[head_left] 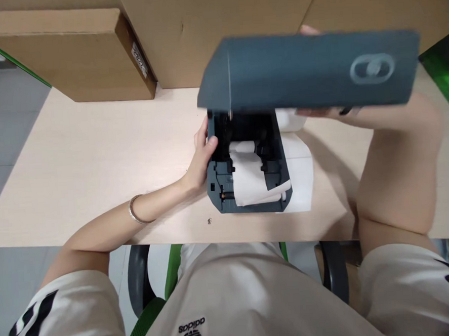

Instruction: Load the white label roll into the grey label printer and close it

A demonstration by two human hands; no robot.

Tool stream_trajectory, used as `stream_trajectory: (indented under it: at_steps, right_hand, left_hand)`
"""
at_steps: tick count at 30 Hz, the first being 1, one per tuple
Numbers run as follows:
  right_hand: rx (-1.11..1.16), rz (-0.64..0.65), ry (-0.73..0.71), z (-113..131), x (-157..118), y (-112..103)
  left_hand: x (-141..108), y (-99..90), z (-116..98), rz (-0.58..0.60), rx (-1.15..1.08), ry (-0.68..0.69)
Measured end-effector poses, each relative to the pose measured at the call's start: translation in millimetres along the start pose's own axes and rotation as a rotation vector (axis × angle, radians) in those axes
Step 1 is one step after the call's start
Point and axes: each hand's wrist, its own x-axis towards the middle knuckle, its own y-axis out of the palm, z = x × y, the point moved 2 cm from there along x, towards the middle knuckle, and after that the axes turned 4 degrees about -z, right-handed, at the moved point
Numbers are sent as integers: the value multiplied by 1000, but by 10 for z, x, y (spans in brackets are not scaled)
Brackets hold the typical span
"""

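Observation:
A dark grey label printer [216,199] stands on the table with its inside showing. White label paper [248,179] runs from a small roll inside over its front, and one strip slants across the right corner. My left hand [201,159] grips the printer's left side, thumb over the rim. Above the back of the printer is its large grey cover [298,72], with an oval mark at its right end. My right hand [316,112] holds this cover from behind; only bits of fingers show above and below it. Whether the cover is still joined to the printer is hidden.
A white paper roll [290,120] and a flat white sheet [301,178] lie right of the printer. A cardboard box [69,66] stands at the back left, against a tall cardboard panel [200,17]. A tiny dark bit [209,221] lies near the table's [151,157] front edge.

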Motion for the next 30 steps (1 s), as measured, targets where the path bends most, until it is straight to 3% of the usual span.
stream_trajectory:
  at_steps: [5, 11, 16, 23, 27, 30]
  right_hand:
    - [152, -461, 296, -5, 155, 86]
    - [438, -661, 378, -28, 284, 305]
    - [469, -609, 359, -127, 255, 289]
    - [497, -496, 500, -270, 235, 325]
    - [439, -504, 474, -128, 219, 393]
    - [192, -462, 357, 136, 190, 507]
  left_hand:
    - [52, -102, 83, 12, -73, -6]
    - [101, -160, 75, 34, -61, -27]
    - [159, -227, 106, 69, -6, 15]
    - [202, -242, 180, 45, 82, 96]
    - [194, -218, 174, 30, 92, 106]
    - [193, -212, 159, 30, 93, 108]
